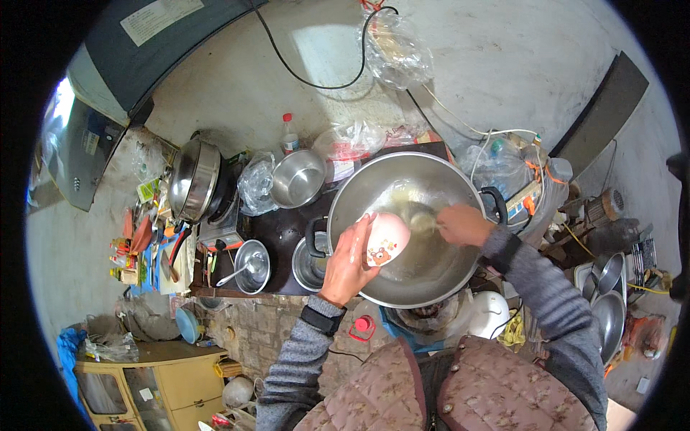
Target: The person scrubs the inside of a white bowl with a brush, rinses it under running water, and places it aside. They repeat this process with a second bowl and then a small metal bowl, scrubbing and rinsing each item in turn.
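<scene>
Before me is a large two-handled metal wok [431, 285] with cloudy liquid in it. My left hand [347, 258] grips a pink bowl [393, 234] with a cartoon bear on its outside. The bowl is tipped on its side over the wok, so its inside is hidden from me. My right hand [463, 225] reaches over the right part of the wok, its fingers closed. A pale, rounded utensil [423, 220], perhaps a spoon or ladle, extends left from these fingers; it is blurred, and its exact kind does not show.
Left of the wok stand a steel basin [310, 269], a small steel bowl [252, 269] with a spoon, and an empty steel pot [299, 178]. A lidded pot [194, 178] sits further left. At right, a power strip [525, 204] lies beside plastic bags.
</scene>
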Available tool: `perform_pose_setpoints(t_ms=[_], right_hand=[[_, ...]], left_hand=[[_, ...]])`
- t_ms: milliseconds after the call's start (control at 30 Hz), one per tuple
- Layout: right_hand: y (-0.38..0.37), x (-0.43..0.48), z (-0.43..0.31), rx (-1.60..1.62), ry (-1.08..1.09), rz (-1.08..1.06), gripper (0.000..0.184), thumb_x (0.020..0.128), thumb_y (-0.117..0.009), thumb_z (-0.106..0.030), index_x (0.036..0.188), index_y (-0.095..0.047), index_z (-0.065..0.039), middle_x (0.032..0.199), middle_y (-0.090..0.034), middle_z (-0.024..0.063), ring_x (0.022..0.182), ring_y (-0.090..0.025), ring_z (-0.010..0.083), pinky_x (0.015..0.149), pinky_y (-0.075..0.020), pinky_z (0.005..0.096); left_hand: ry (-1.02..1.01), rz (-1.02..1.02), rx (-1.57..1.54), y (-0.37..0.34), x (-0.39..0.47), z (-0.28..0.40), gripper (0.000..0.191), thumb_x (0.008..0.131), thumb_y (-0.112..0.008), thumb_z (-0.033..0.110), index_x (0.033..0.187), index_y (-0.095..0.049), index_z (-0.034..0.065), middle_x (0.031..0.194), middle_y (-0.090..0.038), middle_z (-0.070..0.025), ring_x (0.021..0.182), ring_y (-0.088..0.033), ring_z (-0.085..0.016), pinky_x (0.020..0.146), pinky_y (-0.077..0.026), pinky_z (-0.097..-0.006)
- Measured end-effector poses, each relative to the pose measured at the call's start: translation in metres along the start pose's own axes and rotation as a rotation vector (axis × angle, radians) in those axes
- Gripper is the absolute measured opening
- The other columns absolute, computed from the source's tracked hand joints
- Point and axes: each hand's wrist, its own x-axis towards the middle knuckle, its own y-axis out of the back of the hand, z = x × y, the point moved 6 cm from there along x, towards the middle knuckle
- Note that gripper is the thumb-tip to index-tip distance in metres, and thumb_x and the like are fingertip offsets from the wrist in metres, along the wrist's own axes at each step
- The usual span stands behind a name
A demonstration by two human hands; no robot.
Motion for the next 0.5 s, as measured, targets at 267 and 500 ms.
perform_pose_setpoints(t_ms=[267, 500], right_hand=[[0.095, -0.069, -0.104, 0.277, 0.15, 0.189, 0.027, 0.085, -0.061, -0.018, 0.11, -0.068, -0.012, 0.075, -0.066, 0.0192, 0.069, -0.064, 0.0394, 0.063, -0.0508, 0.0513], [0.09, -0.054, -0.094, 0.265, 0.103, 0.124, 0.026, 0.085, -0.06, -0.018, 0.108, -0.069, -0.01, 0.072, -0.065, 0.0181, 0.066, -0.064, 0.0399, 0.063, -0.0501, 0.051]], left_hand=[[0.088, -0.054, -0.014, -0.008, 0.003, -0.003, 0.102, 0.061, -0.079, 0.001, 0.15, -0.029, 0.0088, 0.128, -0.054, -0.0184, 0.116, -0.053, -0.037, 0.093, -0.05, -0.0412], [0.064, -0.013, -0.078, -0.014, -0.001, 0.002, 0.108, 0.059, -0.082, 0.004, 0.15, -0.026, 0.0041, 0.125, -0.055, -0.0192, 0.116, -0.053, -0.037, 0.095, -0.048, -0.0417]])
